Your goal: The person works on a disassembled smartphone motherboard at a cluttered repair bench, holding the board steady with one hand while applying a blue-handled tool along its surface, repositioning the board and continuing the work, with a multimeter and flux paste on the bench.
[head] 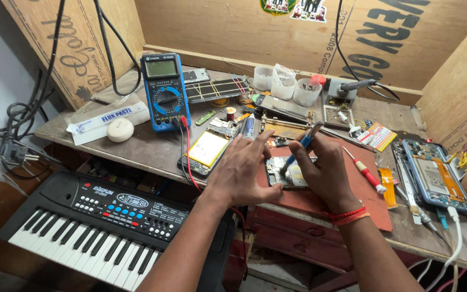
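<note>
left hand (240, 176): fingers spread and flat, pressing on the left edge of the opened phone (280, 174), closed around nothing
right hand (322, 170): closed around a blue-handled tool (301, 147), its tip down on the phone's inside
opened phone: lies on the red mat (363, 197) at the bench's front edge, between both hands, back already off, board exposed
done so far: phone looks opened and stripped to the board; work on the inside appears under way
left to do: nothing refitted yet, as far as can be seen
nearby: red screwdriver (364, 171) on the mat, blue multimeter (164, 92) behind, another open phone (434, 176) to the right, toy keyboard (98, 227) below the bench
</note>
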Tool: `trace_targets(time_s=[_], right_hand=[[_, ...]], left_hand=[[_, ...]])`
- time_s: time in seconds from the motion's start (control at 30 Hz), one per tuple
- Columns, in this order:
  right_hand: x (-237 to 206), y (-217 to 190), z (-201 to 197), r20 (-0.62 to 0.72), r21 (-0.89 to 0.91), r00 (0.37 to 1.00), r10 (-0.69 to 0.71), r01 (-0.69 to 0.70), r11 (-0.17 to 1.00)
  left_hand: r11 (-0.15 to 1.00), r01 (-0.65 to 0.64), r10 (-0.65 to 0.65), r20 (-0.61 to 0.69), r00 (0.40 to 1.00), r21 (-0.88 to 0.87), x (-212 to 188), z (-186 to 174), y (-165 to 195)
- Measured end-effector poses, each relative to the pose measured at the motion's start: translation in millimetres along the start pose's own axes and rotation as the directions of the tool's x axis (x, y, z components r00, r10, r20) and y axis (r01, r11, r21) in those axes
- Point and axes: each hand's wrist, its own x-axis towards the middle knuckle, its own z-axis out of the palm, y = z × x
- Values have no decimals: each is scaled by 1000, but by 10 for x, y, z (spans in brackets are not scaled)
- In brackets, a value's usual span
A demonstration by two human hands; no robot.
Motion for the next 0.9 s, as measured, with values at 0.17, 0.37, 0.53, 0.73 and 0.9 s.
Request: trace_targets(time_s=[0.17, 0.37, 0.53, 0.73, 0.9], right_hand=[[-3, 14, -12, -65, 94, 995, -76, 82, 992], [-30, 33, 1, 36, 203, 999, 3, -10, 979], [-35, 65, -23, -58, 218, 994, 92, -77, 973], [-29, 51, -32, 37, 198, 999, -38, 30, 980], [-19, 12, -18, 21, 124, 993, -115, 112, 986]], left_hand=[[999, 24, -25, 29, 999, 23, 13, -16, 10], [1000, -5, 5, 17, 1000, 7, -4, -15, 11], [999, 13, -14, -30, 999, -35, -9, -6, -3], [997, 63, -64, -16, 998, -54, -2, -17, 13], [997, 62, -62, -2, 998, -46, 9, -32, 24]])
